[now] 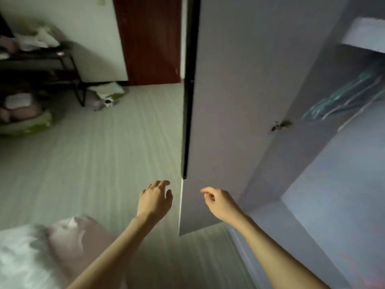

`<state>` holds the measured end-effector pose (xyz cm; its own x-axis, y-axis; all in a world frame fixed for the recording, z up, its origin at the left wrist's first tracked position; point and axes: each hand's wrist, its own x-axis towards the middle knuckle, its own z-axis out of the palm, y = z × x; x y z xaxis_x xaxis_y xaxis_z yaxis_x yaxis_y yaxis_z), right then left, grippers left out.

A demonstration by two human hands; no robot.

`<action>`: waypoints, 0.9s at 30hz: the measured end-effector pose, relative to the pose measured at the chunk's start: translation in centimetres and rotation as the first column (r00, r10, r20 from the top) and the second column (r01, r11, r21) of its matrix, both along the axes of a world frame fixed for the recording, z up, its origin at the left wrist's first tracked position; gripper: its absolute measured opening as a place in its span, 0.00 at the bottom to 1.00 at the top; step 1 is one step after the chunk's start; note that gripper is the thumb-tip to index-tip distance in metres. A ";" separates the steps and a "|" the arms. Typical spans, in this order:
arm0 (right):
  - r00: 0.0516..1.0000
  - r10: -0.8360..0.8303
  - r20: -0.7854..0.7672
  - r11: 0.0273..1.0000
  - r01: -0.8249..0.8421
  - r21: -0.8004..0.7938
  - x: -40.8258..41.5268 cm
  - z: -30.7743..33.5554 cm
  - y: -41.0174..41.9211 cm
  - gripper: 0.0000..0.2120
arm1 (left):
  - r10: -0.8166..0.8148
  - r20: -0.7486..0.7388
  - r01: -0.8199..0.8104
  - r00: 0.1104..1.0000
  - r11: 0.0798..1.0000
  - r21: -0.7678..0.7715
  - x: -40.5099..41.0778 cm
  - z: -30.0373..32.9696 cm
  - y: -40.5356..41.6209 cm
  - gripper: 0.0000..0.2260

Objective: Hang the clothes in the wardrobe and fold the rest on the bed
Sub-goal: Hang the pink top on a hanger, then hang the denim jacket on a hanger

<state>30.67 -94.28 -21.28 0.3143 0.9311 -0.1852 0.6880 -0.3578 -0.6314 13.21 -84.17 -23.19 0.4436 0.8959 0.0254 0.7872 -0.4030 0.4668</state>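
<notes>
**Both hands empty at the open wardrobe door**

The wardrobe door (229, 101) stands swung open in the middle of the view, its pale grey inner face turned to the right and its dark edge running down the centre. A metal hinge (280, 125) joins it to the wardrobe (325, 159), whose grey interior fills the right side. Far inside, on the right, blurred teal hangers (341, 99) lie under a shelf (366, 36); how many I cannot tell.

The left hand (155, 200) hovers just left of the door's lower edge, back of the hand up, fingers loosely bent and slightly apart, holding nothing. Whether its fingertips touch the door edge cannot be told. The right hand (218, 202) is in front of the door's inner face near its lower corner, fingers curled inward with the forefinger sticking out to the left; it holds nothing either.

At the near left, a heap of clothes (68, 236), pinkish and white, lies on the bed (18, 257), well apart from the wardrobe. The pale striped floor (93, 153) stretches between. At the far left stands a dark rack (62, 65) with soft items on it, a green basket (27, 126) below it, and a reddish-brown room door (150, 38) behind.
</notes>
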 end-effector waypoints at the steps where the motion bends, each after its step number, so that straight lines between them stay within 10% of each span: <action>1: 0.997 0.081 -0.018 0.997 -0.081 -0.009 -1.7 -0.5 1.5 0.14 | 0.091 0.006 -0.091 0.996 0.996 -0.009 -2.6 -0.2 -0.1 0.16; 7: 0.848 0.523 -0.079 0.847 -0.528 -0.066 -13.8 -2.8 7.0 0.14 | 0.554 0.017 -0.554 0.832 0.832 -0.035 -16.6 -1.0 -4.4 0.15; 13: 0.551 0.829 -0.099 0.542 -0.834 -0.108 -28.3 -3.9 6.7 0.14 | 0.879 0.036 -0.876 0.475 0.477 -0.073 -29.7 -1.8 -14.0 0.15; 20: 0.222 0.962 -0.160 0.195 -0.966 -0.170 -43.5 -5.5 3.1 0.14 | 0.998 -0.003 -0.985 0.067 0.066 -0.162 -42.5 -3.7 -24.9 0.17; 27: 0.119 0.974 -0.193 0.081 -0.977 -0.195 -58.5 -7.5 0.9 0.15 | 0.997 0.010 -0.964 -0.075 -0.070 -0.256 -55.3 -6.9 -29.2 0.15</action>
<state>-27.86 -93.39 -28.79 -0.8404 0.3424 -0.4200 0.5416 0.5072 -0.6704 -42.09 -113.39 -30.11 -0.9033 0.3792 -0.2004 0.2108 0.7994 0.5626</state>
